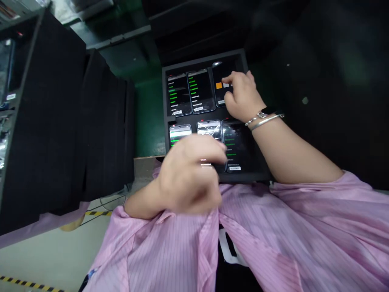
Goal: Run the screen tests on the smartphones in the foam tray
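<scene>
So your right hand (244, 96) is over at the upper right phone (221, 94), fingers loosely bent and not gripping anything, with the index fingertip right at the screen by an orange square (219, 85). That phone sits in the back right spot of the black tray (165, 95), next to the upper middle phone (201, 91) and the upper left phone (180, 95), both lit up with green and white text. Your left hand (191, 174) is pretty blurry, fingers curled, in front of the near row; can't tell if it's holding anything. It blocks part of the lower left phone (180, 130) and lower middle phone (209, 127), while the lower right phone (237, 148) is mostly visible. Green table (148, 115) shows left of the tray, and you've got bracelets (266, 121) on your right wrist.
</scene>
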{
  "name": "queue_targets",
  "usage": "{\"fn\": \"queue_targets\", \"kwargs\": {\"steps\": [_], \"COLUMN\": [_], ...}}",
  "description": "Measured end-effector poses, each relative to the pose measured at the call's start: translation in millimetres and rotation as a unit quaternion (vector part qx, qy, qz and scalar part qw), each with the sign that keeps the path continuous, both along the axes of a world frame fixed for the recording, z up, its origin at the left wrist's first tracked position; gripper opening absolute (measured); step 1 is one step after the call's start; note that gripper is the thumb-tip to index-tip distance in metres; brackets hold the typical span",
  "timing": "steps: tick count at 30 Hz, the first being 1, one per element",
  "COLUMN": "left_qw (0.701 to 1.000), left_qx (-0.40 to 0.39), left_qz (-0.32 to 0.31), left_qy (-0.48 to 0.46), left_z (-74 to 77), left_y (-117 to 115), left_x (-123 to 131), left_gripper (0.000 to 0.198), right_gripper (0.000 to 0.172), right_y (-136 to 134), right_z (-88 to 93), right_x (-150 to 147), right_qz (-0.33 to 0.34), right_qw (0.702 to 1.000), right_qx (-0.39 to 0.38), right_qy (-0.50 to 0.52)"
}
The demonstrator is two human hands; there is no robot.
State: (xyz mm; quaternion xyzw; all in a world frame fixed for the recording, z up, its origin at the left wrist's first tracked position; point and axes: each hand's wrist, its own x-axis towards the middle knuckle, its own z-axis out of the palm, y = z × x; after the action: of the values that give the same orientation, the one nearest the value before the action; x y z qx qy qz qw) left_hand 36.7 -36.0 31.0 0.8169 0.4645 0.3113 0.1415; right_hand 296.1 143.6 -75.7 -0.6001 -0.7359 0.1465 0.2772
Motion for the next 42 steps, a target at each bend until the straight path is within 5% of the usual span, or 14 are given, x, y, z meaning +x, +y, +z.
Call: {"fn": "queue_targets", "kwargs": {"steps": [4, 10, 14, 20, 23, 31, 37, 42], "left_qw": [0.997, 0.997, 0.995, 0.990, 0.987, 0.974, 0.979, 0.981], "left_qx": [0.042, -0.020, -0.057, -0.070, -0.072, -0.118, -0.098, -0.086], "left_qz": [0.054, 0.072, 0.084, 0.123, 0.146, 0.176, 0.173, 0.170], "left_qy": [-0.042, -0.013, -0.009, 0.004, 0.010, 0.082, 0.050, 0.036], "left_z": [-45.7, -96.6, -113.3, -142.7, -143.3, -114.5, -122.1, -130.1], "left_y": [46.2, 45.8, 88.9, 164.8, 165.7, 148.6, 152.6, 158.0], "left_x": [-15.0, -49.2, -49.9, -39.3, -35.2, -27.9, -33.0, -38.5], "left_gripper": [0.027, 0.058, 0.075, 0.077, 0.078, 0.061, 0.067, 0.070], "right_gripper": [0.046, 0.046, 0.049, 0.050, 0.051, 0.049, 0.039, 0.031], "right_y": [-25.7, -66.4, -49.3, -13.8, -12.3, -4.6, -17.8, -13.9], "right_z": [13.3, 36.3, 22.5, -4.3, -8.5, -11.9, 4.5, -12.2], "right_x": [2.8, -3.3, -18.5, -34.4, -34.4, -36.1, -4.5, 8.8], "right_qz": [-0.008, 0.072, 0.139, 0.126, 0.129, 0.131, -0.003, -0.025], "right_qw": [0.999, 0.996, 0.990, 0.992, 0.991, 0.991, 0.993, 0.996], "right_qx": [0.034, 0.033, 0.025, 0.010, 0.019, 0.005, 0.107, 0.074], "right_qy": [0.020, 0.027, 0.022, -0.006, -0.007, 0.004, 0.058, 0.039]}}
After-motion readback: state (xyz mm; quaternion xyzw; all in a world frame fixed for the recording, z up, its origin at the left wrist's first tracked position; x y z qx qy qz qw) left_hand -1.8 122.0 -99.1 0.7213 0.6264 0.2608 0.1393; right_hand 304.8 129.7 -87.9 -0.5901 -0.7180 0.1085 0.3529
